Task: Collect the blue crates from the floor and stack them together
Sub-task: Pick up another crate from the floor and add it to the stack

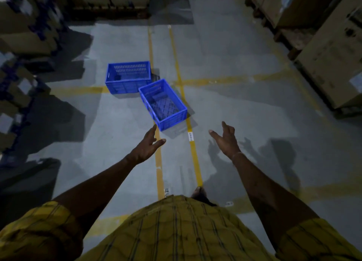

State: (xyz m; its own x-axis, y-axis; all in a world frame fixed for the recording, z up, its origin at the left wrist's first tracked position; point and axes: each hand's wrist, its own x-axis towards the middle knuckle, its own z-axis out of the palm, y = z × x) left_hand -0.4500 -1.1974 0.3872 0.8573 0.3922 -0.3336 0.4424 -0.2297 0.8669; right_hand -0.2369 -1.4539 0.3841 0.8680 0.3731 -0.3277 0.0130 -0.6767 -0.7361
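Reaching forward, I held both arms out over the grey floor (235, 51), my left hand (146, 147) just below the centre of the frame and my right hand (225, 140) to the right of it, well apart from each other. Both hands were spread, fingers straight and thumbs out, gripping nothing. My left fingertips (153, 127) sat just beside the near corner of the nearer blue crate (163, 105), though I could not tell whether they touched it. That crate stood upright and empty at mid-frame, turned at an angle across a yellow floor line (193, 143). The farther blue crate (128, 77) stood upright above and left of it, their corners close together. Stacked cardboard boxes (329, 60) lined the upper right edge.
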